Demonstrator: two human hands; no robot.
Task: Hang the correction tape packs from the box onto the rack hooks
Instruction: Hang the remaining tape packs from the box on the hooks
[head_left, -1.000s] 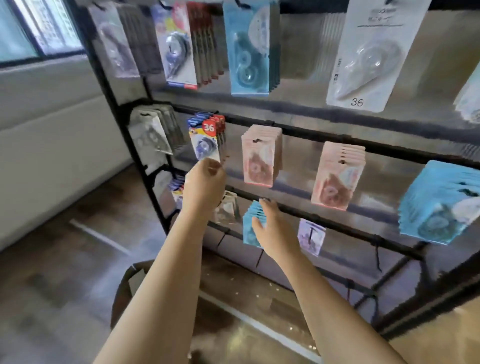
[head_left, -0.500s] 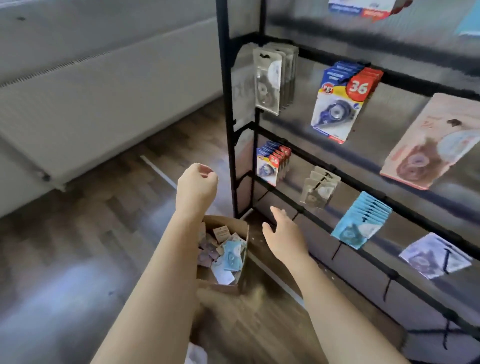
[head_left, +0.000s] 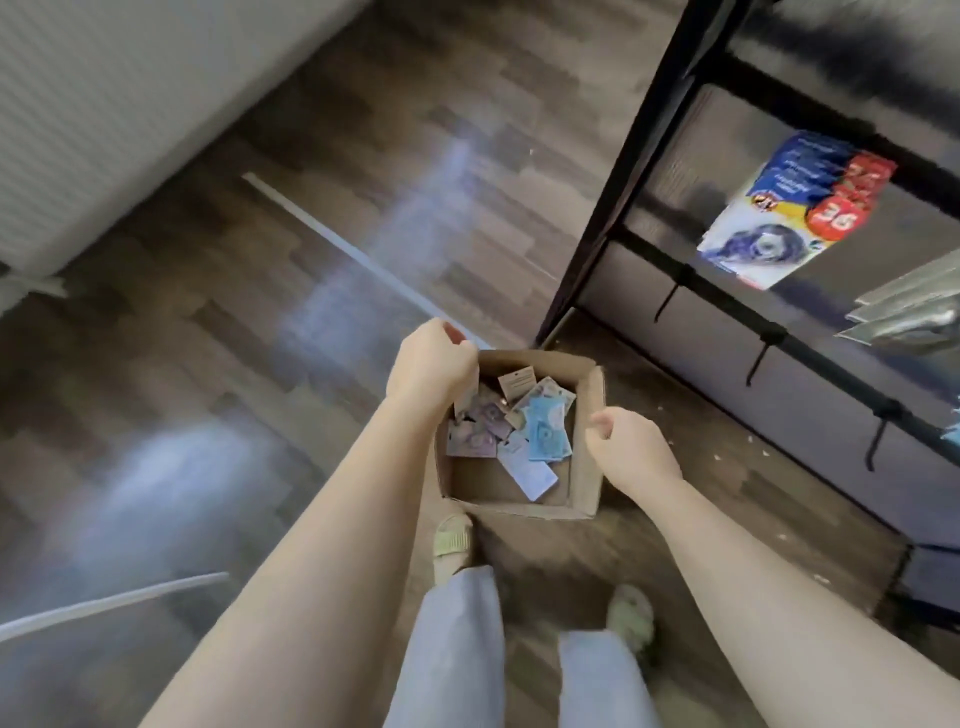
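An open cardboard box (head_left: 587, 400) stands on the wood floor by the foot of the black rack (head_left: 626, 176). Loose correction tape packs lie in it: a blue one (head_left: 545, 434), a purple one (head_left: 475, 441), a white one (head_left: 527, 470) and others. My left hand (head_left: 431, 366) hovers over the box's left rim with its fingers curled into a fist, and nothing shows in it. My right hand (head_left: 626, 449) hangs at the box's right wall, its fingers loosely curled and holding nothing. Bare hooks (head_left: 758, 358) stick out from the rack's low bar.
Blue-and-red "36" packs (head_left: 789, 218) hang on an upper rack bar, with clear packs (head_left: 914, 317) at the right edge. My feet in pale slippers (head_left: 452, 540) stand just behind the box. A white wall panel (head_left: 104, 104) runs along the left.
My view has swung down from the rack to the box. Both hands have dropped from the hanging packs to the box's rim, and my right hand's fingers have curled in.
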